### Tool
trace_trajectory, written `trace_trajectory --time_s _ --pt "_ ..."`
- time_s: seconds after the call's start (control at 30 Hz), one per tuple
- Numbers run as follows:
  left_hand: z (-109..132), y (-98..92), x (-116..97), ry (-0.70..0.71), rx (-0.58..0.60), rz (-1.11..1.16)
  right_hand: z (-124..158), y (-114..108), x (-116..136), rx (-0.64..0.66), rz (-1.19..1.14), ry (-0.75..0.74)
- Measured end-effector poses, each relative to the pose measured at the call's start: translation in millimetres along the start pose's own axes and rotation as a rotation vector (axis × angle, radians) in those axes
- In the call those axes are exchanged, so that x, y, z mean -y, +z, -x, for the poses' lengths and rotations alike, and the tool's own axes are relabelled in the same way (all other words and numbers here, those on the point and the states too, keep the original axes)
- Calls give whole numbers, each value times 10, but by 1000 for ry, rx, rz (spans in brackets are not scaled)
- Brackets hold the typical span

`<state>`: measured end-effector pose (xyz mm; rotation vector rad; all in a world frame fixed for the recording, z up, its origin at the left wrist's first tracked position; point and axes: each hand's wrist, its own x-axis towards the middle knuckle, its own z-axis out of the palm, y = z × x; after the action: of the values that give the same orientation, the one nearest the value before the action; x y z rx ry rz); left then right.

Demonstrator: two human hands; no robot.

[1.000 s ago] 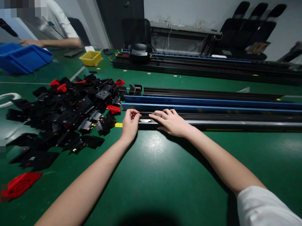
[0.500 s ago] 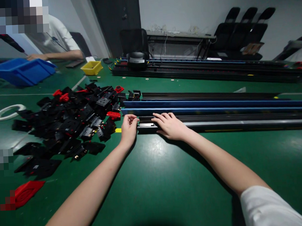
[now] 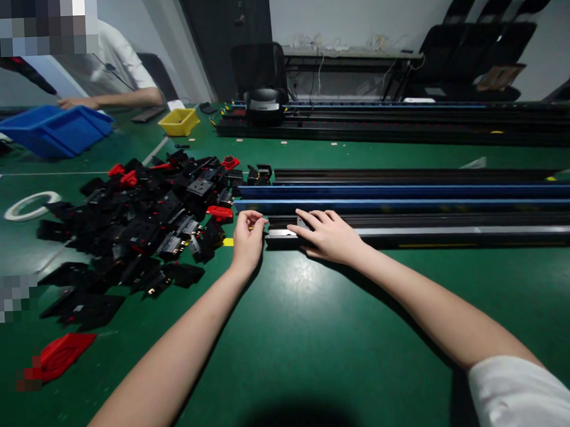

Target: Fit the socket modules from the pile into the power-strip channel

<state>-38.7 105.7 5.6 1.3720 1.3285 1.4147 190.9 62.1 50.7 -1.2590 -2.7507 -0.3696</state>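
Note:
My left hand point(image 3: 247, 239) sits at the left end of the nearest long black rail point(image 3: 456, 234), fingers curled together at the rail's tip; what they pinch is too small to make out. My right hand point(image 3: 326, 235) lies flat on top of that rail just right of its end, fingers stretched out and pressing down. Behind it run two blue rails point(image 3: 407, 195) and another black rail point(image 3: 406, 172). A heap of black and red plastic parts point(image 3: 143, 219) lies left of my left hand on the green table point(image 3: 295, 339).
A red part point(image 3: 64, 354) lies near the left front. A white tape ring point(image 3: 29, 206), blue bins point(image 3: 54, 129) and a yellow tray point(image 3: 179, 121) stand farther back left, where another person's arm point(image 3: 114, 100) rests. More long rails point(image 3: 404, 123) cross the back; stacked chairs point(image 3: 485, 41) stand behind.
The view has shifted slightly. My left hand stays curled at the rail's end and my right hand stays flat on the rail; neither has clearly moved along it.

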Motion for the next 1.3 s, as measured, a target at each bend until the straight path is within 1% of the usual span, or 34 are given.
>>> trace_trajectory --time_s 0.07,0.13,0.23,0.3,0.37,0.4,0.47,0.53,0.6,0.67,0.7,0.77,0.8,0.87,0.93,1.0,1.3 --pt "-33 -34 -47 3 -14 -19 -2 0 4 -7 2 0" --pt "-81 -99 -146 1 -12 -67 -3 1 3 -8 0 -2" --pt "-151 -261 -390 25 58 -236 -1 3 -6 -2 0 -8" --pt "-178 -398 -578 79 86 -463 2 7 -14 2 -1 -14" --pt "-198 -541 -738 149 101 -812 3 9 -20 5 -8 -17" --pt "-210 -610 -795 158 89 -979 3 10 -21 6 -12 -17" --pt "-247 -742 -852 85 58 -1235 2 8 -21 9 -18 -16" --pt "-299 -865 -832 -12 44 -1363 1 5 -16 9 -15 -13" --pt "-344 -978 -752 -68 -3 -1383 3 3 -12 2 -9 -11" --pt "-361 -1078 -636 -87 -36 -1365 6 6 -10 -7 -4 -12" --pt "-353 -1121 -571 -94 -20 -1352 8 9 -10 -11 -2 -14" --pt "-307 -1189 -445 -100 77 -1306 10 15 -13 -14 3 -19" --pt "-274 -1213 -388 -91 107 -1287 10 17 -14 -15 4 -20" --pt "-197 -1241 -296 -1 118 -1265 9 19 -15 -17 5 -19" --pt "-126 -1245 -238 84 105 -1241 6 16 -14 -20 5 -19" --pt "-74 -1226 -213 121 102 -1229 4 12 -13 -22 3 -16" --pt "29 -1045 -252 102 174 -1336 9 21 -15 -19 12 -20"
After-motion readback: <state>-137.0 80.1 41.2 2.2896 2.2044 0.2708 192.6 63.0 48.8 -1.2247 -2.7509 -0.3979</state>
